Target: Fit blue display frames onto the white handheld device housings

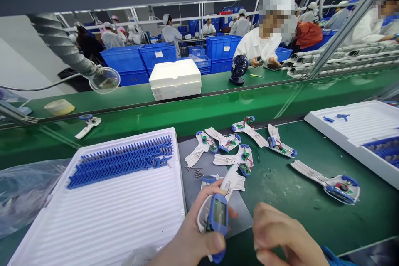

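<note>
My left hand (199,228) is closed around a handheld thermometer (218,216) with a white shell and a blue-framed display, tilted up toward me. To its right, my right hand (280,232) hovers over the bench with curled fingers; what they hold, if anything, is hidden. Beyond the hands lie several open white thermometer halves (233,158) with green boards, red wires and blue parts. A small pile of screws or springs (197,172) rests on a grey mat (240,212). One more open half (339,187) lies apart at the right.
At left, a white ribbed tray (124,212) carries rows of blue trigger-like parts (124,160). Another white tray (352,126) stands at right. White foam boxes (176,79), a small fan (238,68) and a co-worker (262,45) are beyond the green ledge. A duct (62,41) hangs at upper left.
</note>
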